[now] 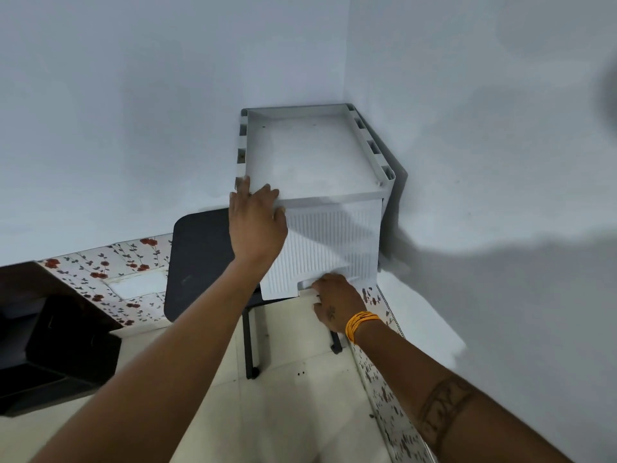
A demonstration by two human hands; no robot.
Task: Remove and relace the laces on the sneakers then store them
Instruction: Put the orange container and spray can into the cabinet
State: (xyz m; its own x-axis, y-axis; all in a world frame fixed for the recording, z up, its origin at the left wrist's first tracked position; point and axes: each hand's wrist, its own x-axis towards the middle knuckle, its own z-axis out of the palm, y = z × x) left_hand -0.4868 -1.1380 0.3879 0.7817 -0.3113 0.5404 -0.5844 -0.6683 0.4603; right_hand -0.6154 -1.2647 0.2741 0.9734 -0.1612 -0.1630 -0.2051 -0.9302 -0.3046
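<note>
Your left hand [257, 222] lies flat, fingers together, bracing the white storage box [314, 155] while your right hand [334, 300] fingers hook its ribbed door [330, 242] handle to swing it.

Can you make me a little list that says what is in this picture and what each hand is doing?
box: white plastic storage box standing in the corner of the room
door: ribbed white front flap, swung partly outward
left hand: left hand pressed flat on the box's front left corner
right hand: right hand gripping the notch at the flap's lower edge
wrist: orange bangles on the right wrist
under the box: dark table
sneakers: not in view
</note>
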